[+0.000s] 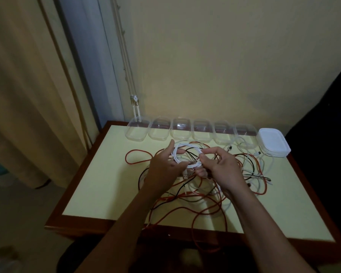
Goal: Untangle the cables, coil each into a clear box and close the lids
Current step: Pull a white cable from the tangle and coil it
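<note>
Now we hold the white cable (193, 165) up over the middle of the tabletop (98, 184). It is wound into a small round loop between our two hands. The left hand (163, 166) has a spread grip. Its fingers are mostly straight, one points up at the back of the loop, and the loop rests against them. The right hand (219, 166) has a pinching grip. Its thumb and first fingers squeeze the right side of the loop, and its other fingers are curled.

Under our hands lies the tangle (185, 198) of red, black and white cables, spread wide across the tabletop. One red cable hangs over the front edge, near us.

Behind the tangle stand six clear boxes (181, 131) in a row along the back edge, side by side, all with no lids on. A thin white cable runs close to the boxes on the right. Just beside the last box is a neat stack of white lids (273, 141) at the back right corner.

The tabletop is pale yellow with a brown wood rim. A plain wall (205, 66) is behind it, a long curtain (24, 85) hangs on the left, and a dark shape (323, 125) is on the right.
</note>
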`<state>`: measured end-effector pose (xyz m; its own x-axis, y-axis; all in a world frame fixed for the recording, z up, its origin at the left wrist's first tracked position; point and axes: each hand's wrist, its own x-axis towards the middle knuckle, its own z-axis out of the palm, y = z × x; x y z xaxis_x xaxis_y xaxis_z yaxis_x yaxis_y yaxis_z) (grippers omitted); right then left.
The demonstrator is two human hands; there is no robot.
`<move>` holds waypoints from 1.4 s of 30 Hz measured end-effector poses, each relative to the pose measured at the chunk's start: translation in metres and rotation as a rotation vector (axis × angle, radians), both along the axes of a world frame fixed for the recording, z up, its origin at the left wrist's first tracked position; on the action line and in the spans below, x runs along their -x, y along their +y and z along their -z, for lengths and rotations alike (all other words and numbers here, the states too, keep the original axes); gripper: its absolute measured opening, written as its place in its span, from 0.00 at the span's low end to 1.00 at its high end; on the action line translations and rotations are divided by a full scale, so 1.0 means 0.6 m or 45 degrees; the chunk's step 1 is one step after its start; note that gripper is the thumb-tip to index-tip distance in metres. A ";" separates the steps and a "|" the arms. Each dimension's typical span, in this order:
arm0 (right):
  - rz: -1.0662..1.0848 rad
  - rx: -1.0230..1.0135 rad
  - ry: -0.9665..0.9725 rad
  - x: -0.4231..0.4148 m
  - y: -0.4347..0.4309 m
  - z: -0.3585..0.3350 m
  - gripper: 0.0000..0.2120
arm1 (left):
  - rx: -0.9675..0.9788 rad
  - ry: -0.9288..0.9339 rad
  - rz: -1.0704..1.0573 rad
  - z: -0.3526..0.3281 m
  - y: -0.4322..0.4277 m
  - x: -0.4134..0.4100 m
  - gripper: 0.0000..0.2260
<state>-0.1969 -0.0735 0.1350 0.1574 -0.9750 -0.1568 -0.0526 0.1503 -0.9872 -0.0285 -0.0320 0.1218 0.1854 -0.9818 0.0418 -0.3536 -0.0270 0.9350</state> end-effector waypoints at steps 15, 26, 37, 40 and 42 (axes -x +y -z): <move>-0.067 0.269 0.465 -0.109 -0.105 0.050 0.05 | -0.167 0.398 -0.199 0.094 -0.044 -0.143 0.41; -0.128 0.233 0.476 -0.243 -0.278 0.132 0.06 | -0.451 -1.124 -0.284 0.352 -0.065 -0.355 0.31; -0.366 0.692 0.884 -0.431 -0.462 0.179 0.10 | -0.472 -1.253 -0.295 0.368 -0.168 -0.398 0.28; -0.465 0.823 0.989 -0.472 -0.490 0.191 0.09 | -0.482 -1.277 -0.296 0.369 -0.184 -0.402 0.26; -0.514 0.821 1.047 -0.491 -0.506 0.210 0.10 | -0.484 -1.277 -0.291 0.367 -0.190 -0.404 0.26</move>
<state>0.0979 -0.3773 0.0091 0.5615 -0.8124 0.1572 -0.6543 -0.5522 -0.5167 0.2139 -0.1461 -0.0985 0.4154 -0.9093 -0.0229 -0.8990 -0.4143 0.1418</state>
